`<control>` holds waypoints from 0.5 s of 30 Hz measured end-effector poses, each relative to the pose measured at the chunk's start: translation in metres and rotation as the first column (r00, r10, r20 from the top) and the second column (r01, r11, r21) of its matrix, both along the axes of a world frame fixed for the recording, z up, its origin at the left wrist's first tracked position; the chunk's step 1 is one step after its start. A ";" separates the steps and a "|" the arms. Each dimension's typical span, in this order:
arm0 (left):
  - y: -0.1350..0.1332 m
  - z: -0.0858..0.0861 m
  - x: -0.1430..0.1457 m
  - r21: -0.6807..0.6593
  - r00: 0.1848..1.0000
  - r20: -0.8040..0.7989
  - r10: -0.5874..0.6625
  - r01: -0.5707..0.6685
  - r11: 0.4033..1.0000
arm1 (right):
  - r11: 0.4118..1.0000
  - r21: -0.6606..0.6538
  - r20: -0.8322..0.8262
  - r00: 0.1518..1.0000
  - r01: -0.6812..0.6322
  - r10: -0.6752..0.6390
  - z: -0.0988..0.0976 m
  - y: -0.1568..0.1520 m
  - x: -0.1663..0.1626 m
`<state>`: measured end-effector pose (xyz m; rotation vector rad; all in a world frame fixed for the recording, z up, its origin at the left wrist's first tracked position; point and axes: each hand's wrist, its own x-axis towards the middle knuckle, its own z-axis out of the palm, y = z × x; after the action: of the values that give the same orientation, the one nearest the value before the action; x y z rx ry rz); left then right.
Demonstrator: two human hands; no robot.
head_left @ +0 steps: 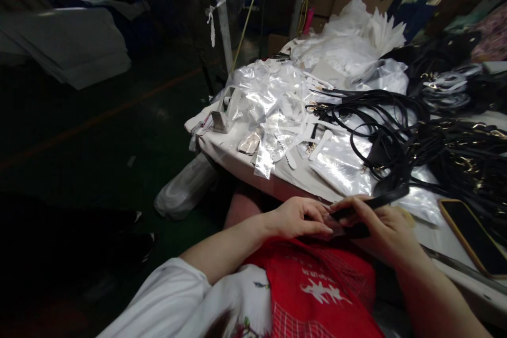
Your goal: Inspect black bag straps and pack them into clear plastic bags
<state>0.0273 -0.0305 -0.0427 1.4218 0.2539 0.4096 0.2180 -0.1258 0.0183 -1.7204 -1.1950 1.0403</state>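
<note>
My right hand is closed around a folded black strap, held low over my lap at the table's front edge. My left hand is beside it, thumb and fingers pinched on what looks like a piece of clear plastic at the strap's near end. Part of the strap is hidden behind my right fingers. Just beyond my hands, flat clear plastic bags lie on the table, with white notched strips near them. More black straps with gold-coloured clasps are heaped at the right.
A phone in a tan-edged case lies right of my right hand. A small metal-ended dispenser sits at the table's left corner. White plastic sheeting is piled at the back. A metal pole stands behind the table.
</note>
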 end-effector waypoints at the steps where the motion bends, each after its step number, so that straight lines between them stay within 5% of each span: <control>1: 0.002 0.000 -0.002 0.018 1.000 -0.007 0.006 -0.006 1.000 | 0.998 0.032 0.013 0.998 0.062 -0.062 0.003 -0.001 0.001; 5: 0.009 -0.005 -0.009 0.059 0.999 -0.028 -0.021 0.023 0.998 | 0.897 0.237 -0.025 0.926 0.372 -0.377 0.020 -0.006 0.008; 9: 0.009 -0.007 -0.009 0.068 0.998 -0.039 -0.040 0.042 0.997 | 0.778 0.369 -0.263 0.860 0.509 -0.438 0.029 -0.009 0.012; 12: 0.009 -0.009 -0.007 0.069 0.998 -0.028 -0.049 0.051 0.996 | 0.771 0.368 -0.359 0.844 0.520 -0.399 0.026 -0.010 0.013; 15: 0.008 -0.011 -0.005 0.108 0.999 -0.004 -0.034 0.035 0.994 | 0.833 0.284 -0.397 0.849 0.475 -0.349 0.020 -0.011 0.011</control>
<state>0.0222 -0.0224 -0.0540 1.5310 0.2109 0.3985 0.2291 -0.1366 0.0385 -1.3523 -0.6950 0.7330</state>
